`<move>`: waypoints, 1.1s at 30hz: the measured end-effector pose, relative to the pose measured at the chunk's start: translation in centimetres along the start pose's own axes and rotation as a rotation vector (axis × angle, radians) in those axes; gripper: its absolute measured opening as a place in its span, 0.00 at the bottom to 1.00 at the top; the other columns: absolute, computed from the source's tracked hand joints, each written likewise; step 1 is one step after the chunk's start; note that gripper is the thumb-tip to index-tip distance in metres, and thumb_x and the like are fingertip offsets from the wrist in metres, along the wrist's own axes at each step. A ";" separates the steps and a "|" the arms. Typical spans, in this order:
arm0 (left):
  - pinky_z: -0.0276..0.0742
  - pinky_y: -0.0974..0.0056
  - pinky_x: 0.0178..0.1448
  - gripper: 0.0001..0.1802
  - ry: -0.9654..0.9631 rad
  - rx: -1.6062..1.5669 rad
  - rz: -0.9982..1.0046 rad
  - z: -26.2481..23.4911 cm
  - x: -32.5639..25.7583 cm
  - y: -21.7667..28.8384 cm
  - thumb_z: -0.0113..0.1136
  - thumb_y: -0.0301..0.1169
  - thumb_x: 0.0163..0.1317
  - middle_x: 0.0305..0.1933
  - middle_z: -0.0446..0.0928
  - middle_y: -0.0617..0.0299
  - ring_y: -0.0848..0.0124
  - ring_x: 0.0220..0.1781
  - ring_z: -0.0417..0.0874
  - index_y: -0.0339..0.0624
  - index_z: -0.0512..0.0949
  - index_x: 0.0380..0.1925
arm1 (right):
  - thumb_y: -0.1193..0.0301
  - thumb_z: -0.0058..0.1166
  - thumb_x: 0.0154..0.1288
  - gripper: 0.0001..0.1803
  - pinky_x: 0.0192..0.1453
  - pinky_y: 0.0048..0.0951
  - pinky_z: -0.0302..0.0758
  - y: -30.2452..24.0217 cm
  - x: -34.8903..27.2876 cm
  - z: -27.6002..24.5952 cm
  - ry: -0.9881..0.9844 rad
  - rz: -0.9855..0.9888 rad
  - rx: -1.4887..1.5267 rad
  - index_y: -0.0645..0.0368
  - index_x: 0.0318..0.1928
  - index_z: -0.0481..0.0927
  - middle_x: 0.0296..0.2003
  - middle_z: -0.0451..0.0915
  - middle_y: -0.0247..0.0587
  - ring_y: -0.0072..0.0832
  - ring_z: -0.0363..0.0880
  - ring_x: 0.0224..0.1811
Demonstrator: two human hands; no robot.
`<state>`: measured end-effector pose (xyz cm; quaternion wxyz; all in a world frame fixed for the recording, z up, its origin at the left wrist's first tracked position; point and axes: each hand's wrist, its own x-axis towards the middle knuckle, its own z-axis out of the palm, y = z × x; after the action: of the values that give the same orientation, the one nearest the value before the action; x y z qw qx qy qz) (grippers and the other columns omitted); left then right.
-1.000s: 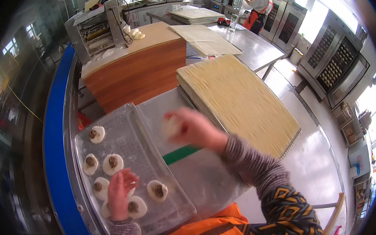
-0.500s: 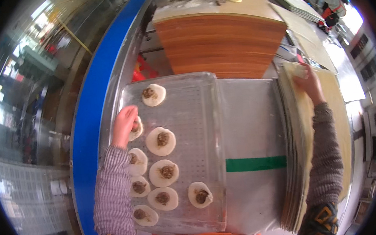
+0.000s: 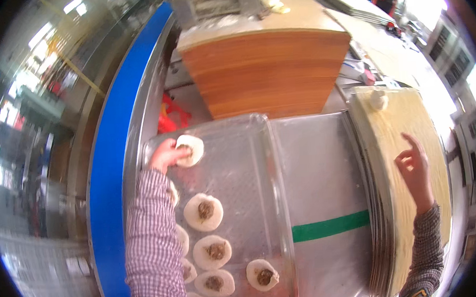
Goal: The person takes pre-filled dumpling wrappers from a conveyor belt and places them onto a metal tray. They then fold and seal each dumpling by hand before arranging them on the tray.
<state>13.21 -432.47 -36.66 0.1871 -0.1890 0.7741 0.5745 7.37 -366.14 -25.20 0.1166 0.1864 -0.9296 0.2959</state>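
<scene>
My left hand [image 3: 167,155] is at the far left corner of a clear perforated tray [image 3: 240,186]. Its fingers are pressed together on a flat white dough round with brown filling [image 3: 195,145]. Several more filled dough rounds [image 3: 204,212] lie below it, some partly hidden by my left forearm. One filled round with a pinched edge [image 3: 262,275] lies apart on the right. Over a stack of pale boards [image 3: 399,111], my right hand [image 3: 415,170] holds nothing, its fingers bent and apart. Near the stack's far end sits a small white lump [image 3: 378,99], apart from that hand.
A metal surface with a green stripe [image 3: 330,226] lies between tray and boards. A wood-fronted block [image 3: 269,73] stands beyond the tray, with a red object [image 3: 173,113] at its left. A blue edge [image 3: 121,106] runs along the left. More boards [image 3: 352,5] are stacked at the far right.
My left hand has moved from a lower dough round to the farthest one. The right hand has drawn back toward me from the white lump, which stays on the boards. The view has shifted.
</scene>
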 end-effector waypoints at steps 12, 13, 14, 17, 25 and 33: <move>0.81 0.65 0.45 0.16 0.515 -0.429 0.187 10.0 -10.7 12.6 0.67 0.24 0.55 0.42 0.83 0.58 0.70 0.40 0.85 0.33 0.78 0.45 | 0.74 0.62 0.57 0.24 0.47 0.35 0.81 -9.5 -6.0 -5.7 -0.316 -0.008 0.025 0.57 0.56 0.77 0.59 0.74 0.47 0.38 0.84 0.41; 0.81 0.65 0.45 0.16 0.603 -0.415 0.229 10.7 -11.9 12.8 0.68 0.25 0.55 0.41 0.83 0.58 0.70 0.40 0.85 0.33 0.79 0.44 | 0.73 0.63 0.57 0.23 0.48 0.38 0.81 -10.1 -6.6 -5.9 -0.323 -0.048 0.022 0.57 0.55 0.77 0.57 0.74 0.46 0.42 0.83 0.42; 0.81 0.64 0.46 0.17 0.629 -0.371 0.356 11.1 -12.4 12.9 0.69 0.26 0.54 0.41 0.83 0.57 0.69 0.40 0.84 0.34 0.79 0.44 | 0.73 0.63 0.57 0.23 0.48 0.38 0.80 -10.5 -7.0 -6.1 -0.338 -0.086 0.007 0.57 0.55 0.77 0.57 0.75 0.46 0.42 0.82 0.43; 0.80 0.63 0.49 0.19 0.728 -0.040 0.488 11.9 -12.3 11.5 0.68 0.28 0.56 0.44 0.81 0.57 0.68 0.43 0.84 0.36 0.78 0.47 | 0.71 0.62 0.58 0.21 0.49 0.40 0.80 -12.1 -8.1 -6.3 -0.412 -0.200 -0.046 0.58 0.53 0.78 0.53 0.76 0.46 0.45 0.82 0.43; 0.80 0.56 0.57 0.20 0.068 -0.976 0.491 17.7 -16.0 5.6 0.61 0.31 0.66 0.54 0.77 0.60 0.66 0.56 0.80 0.42 0.71 0.57 | 0.72 0.63 0.58 0.21 0.48 0.39 0.80 -18.4 -11.5 -4.4 -0.518 -0.313 0.128 0.59 0.53 0.78 0.51 0.78 0.46 0.43 0.81 0.45; 0.82 0.60 0.54 0.18 -0.003 -1.028 0.297 27.0 -29.6 4.3 0.62 0.31 0.65 0.51 0.78 0.62 0.68 0.52 0.81 0.43 0.73 0.54 | 0.69 0.60 0.68 0.14 0.42 0.23 0.77 -25.1 -12.7 3.8 -0.439 0.007 0.929 0.64 0.49 0.81 0.38 0.81 0.33 0.18 0.77 0.37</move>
<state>38.37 -403.14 -25.42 -0.0116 -0.1437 0.4110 0.9002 28.83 -383.82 -19.70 -0.1776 0.2730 -0.7033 0.6320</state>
